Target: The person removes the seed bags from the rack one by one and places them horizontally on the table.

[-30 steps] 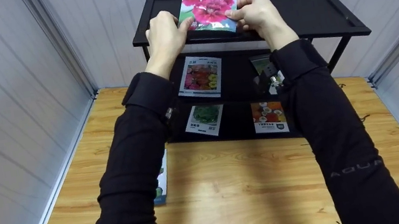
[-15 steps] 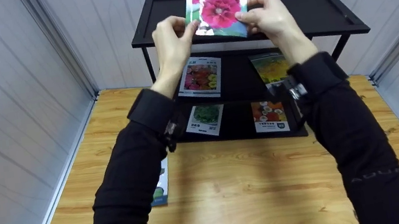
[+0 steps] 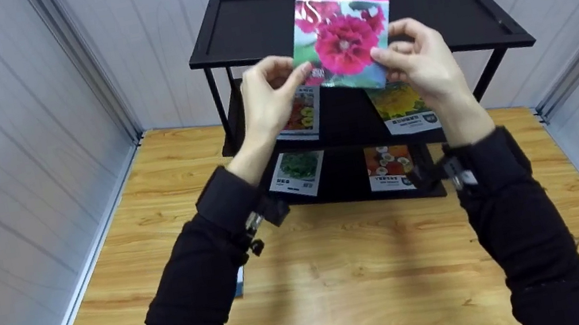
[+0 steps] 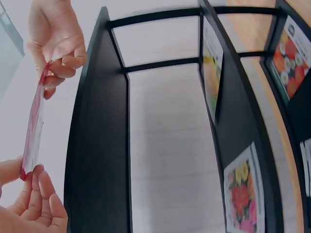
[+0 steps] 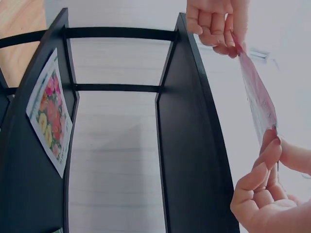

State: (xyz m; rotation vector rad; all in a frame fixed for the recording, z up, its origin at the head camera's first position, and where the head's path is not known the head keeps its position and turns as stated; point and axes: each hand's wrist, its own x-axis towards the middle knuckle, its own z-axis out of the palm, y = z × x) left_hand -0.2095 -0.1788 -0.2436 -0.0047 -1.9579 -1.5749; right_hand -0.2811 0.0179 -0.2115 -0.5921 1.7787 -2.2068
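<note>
Pink blooms fill the face of the packet (image 3: pixel 345 43) at one o'clock in the head view, raised before the rack (image 3: pixel 445 10) and tipped so its print faces the wearer. Fine lettering is too blurred to read. The left hand (image 3: pixel 268 99) pinches the lower corner near half past seven on the packet; the right hand (image 3: pixel 434 64) pinches the edge between four and five, thumb over the print. Both wrist views show the packet edge-on, apart from the rack.

Toward seven o'clock from it, one level down, lies a red-and-yellow packet (image 3: pixel 306 116), partly hidden by the left hand; toward five, a yellow packet (image 3: pixel 402 103). Lowest sit a green packet (image 3: pixel 299 168) at seven and an orange packet (image 3: pixel 388 161) near six.

As I judge it, the step in hand is a two-handed hold, with the packet not yet set down. The next move calls for both hands travelling together, grips even, because the thin glossy film could buckle if one side led, and for keeping its lower edge clear of the rack's front rim.
</note>
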